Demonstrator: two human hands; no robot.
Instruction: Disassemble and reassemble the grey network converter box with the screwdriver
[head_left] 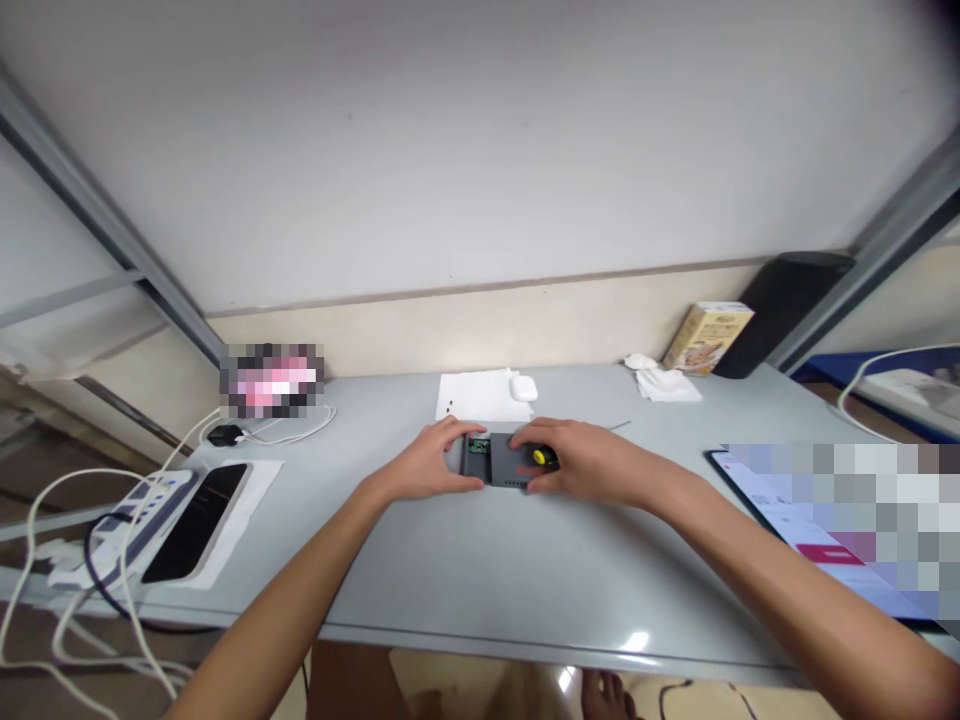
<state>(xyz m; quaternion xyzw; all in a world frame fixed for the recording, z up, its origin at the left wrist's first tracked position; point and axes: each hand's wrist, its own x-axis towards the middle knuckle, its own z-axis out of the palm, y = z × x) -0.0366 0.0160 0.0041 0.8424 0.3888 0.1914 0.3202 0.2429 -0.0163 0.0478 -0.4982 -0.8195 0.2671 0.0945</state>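
Grey desk (465, 570). White paper (476, 395) just beyond the fingers (450, 428); tissue (667, 385), yellow box (709, 338), black cylinder (780, 310) beyond, to their right; tablet (802, 530) right of them; power strip (161, 505), white sheet (259, 490) under phone (196, 525) well left.

On the table (450, 570), the case (501, 460) lies near the middle — behind it, the paper (480, 395). At left is the phone (199, 525), at right — the tablet (765, 490), with the box (706, 338) behind it.
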